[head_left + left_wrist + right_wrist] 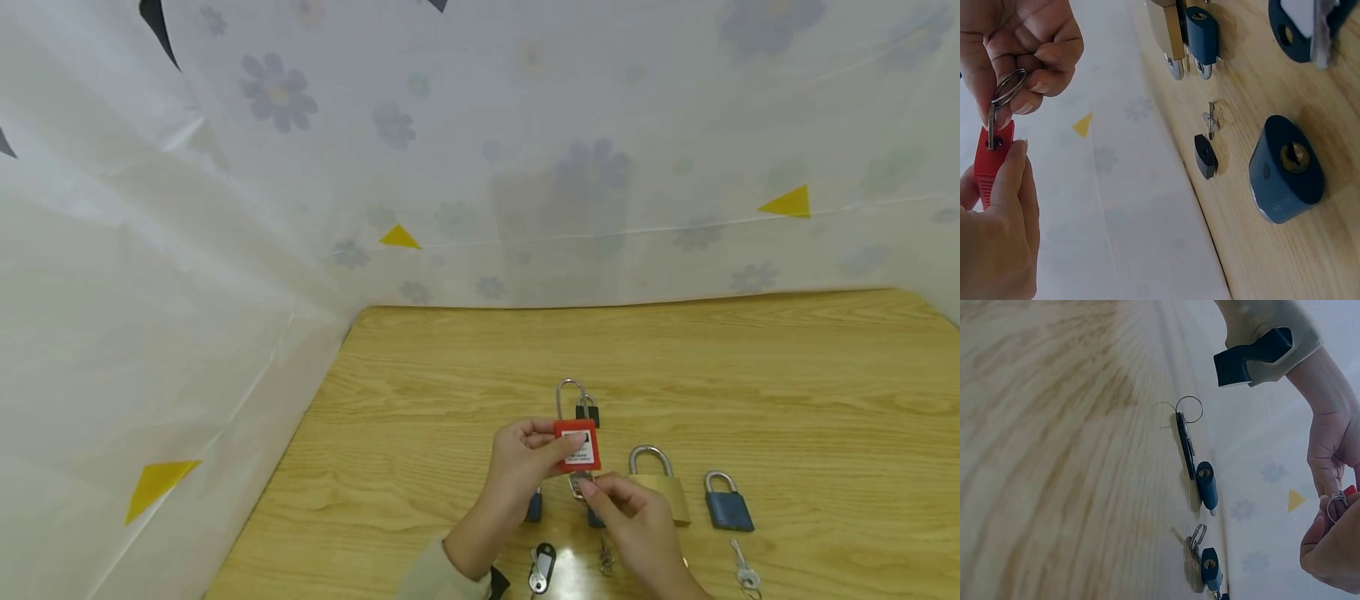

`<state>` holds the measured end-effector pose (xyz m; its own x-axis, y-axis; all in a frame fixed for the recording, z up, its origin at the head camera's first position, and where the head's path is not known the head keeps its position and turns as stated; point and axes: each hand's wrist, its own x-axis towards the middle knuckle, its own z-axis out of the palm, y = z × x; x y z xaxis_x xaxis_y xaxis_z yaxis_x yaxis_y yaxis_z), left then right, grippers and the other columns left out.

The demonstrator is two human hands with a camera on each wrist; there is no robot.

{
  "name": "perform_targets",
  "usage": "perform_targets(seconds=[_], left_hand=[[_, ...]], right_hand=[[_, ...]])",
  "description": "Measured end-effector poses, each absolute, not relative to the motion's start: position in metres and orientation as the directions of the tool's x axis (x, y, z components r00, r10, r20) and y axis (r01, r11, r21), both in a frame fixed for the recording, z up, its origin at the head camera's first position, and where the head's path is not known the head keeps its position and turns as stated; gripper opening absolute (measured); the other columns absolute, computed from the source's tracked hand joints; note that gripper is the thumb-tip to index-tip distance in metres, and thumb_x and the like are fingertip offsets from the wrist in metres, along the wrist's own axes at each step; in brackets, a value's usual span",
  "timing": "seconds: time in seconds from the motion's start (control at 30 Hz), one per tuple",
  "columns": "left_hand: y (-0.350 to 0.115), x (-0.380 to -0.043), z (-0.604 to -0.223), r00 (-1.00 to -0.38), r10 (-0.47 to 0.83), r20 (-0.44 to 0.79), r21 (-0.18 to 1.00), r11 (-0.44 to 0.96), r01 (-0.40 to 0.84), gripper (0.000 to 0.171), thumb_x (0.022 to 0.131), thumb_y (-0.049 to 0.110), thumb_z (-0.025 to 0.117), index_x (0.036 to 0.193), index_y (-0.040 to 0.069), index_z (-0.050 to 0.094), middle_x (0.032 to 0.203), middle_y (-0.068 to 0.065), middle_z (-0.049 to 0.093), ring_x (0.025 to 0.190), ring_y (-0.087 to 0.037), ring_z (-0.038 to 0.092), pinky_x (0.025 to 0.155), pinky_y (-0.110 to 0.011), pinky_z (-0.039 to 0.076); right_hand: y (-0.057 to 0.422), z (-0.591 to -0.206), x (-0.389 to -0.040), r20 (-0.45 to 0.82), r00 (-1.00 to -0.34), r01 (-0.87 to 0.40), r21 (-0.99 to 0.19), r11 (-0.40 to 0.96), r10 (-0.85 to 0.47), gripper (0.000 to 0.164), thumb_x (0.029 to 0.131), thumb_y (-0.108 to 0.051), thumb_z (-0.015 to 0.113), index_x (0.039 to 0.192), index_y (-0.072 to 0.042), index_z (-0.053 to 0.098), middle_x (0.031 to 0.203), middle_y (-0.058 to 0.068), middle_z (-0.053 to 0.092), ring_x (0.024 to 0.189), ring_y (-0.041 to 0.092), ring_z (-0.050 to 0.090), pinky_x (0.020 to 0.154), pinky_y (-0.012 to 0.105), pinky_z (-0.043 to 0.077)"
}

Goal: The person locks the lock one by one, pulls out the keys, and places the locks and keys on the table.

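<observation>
In the head view my left hand (513, 471) holds a red padlock (592, 450) above the table, its thumb across the white label and its long shackle pointing away from me. My right hand (637, 521) pinches a key just below the lock body. The left wrist view shows that key (992, 128) with its tip in the keyhole at the lock's base; a key ring (1011, 87) hangs at the right fingers. How deep the key sits, I cannot tell. Behind the red lock lies a small black padlock (593, 414). A brass padlock (677, 497) is beside my right hand.
A blue padlock (729, 510) lies at the right, with a key (744, 575) nearer me. Two more blue padlocks are partly hidden beneath my hands. A black-tagged key (538, 579) and another key (605, 558) lie in front. Flower-patterned sheeting (465, 167) borders the wooden table (420, 367).
</observation>
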<state>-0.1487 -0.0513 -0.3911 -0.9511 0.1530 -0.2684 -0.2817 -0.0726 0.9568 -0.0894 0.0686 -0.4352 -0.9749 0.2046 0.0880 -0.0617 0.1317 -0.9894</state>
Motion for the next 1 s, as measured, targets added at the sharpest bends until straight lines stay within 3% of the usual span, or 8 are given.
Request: perform_targets(seconds=[0.3, 0.67, 1.0], left_hand=[[-0.05, -0.149, -0.39, -0.954, 0.104, -0.28, 0.958, -0.032, -0.285, 0.026, 0.077, 0.01, 0.074, 0.097, -0.001, 0.063, 0.081, -0.005, 0.07, 0.07, -0.009, 0.065, 0.066, -0.024, 0.057], [-0.048, -0.149, -0.39, -0.959, 0.112, -0.261, 0.961, -0.065, -0.27, 0.026, 0.078, 0.01, 0.073, 0.098, -0.002, 0.062, 0.081, -0.005, 0.07, 0.071, -0.011, 0.066, 0.068, -0.024, 0.057], [-0.046, -0.148, -0.388, -0.964, 0.114, -0.239, 0.963, -0.095, -0.25, 0.025, 0.079, 0.009, 0.072, 0.098, -0.003, 0.062, 0.082, -0.008, 0.07, 0.07, -0.012, 0.066, 0.066, -0.025, 0.057]], right_hand=[[0.064, -0.441, -0.088, 0.032, -0.969, -0.013, -0.997, 0.077, 0.245, 0.011, 0.083, 0.001, 0.064, 0.076, 0.009, 0.065, 0.063, -0.015, 0.058, 0.058, 0.0, 0.047, 0.049, 0.019, 0.04], [0.06, -0.439, -0.085, 0.101, -0.953, -0.086, -0.994, 0.066, 0.284, 0.011, 0.084, 0.004, 0.062, 0.076, 0.01, 0.066, 0.068, -0.015, 0.063, 0.063, -0.002, 0.054, 0.054, 0.015, 0.046], [0.058, -0.436, -0.083, 0.118, -0.936, -0.118, -0.993, 0.02, 0.33, 0.016, 0.083, 0.005, 0.062, 0.069, 0.0, 0.066, 0.068, -0.013, 0.063, 0.062, -0.001, 0.053, 0.054, 0.015, 0.044]])
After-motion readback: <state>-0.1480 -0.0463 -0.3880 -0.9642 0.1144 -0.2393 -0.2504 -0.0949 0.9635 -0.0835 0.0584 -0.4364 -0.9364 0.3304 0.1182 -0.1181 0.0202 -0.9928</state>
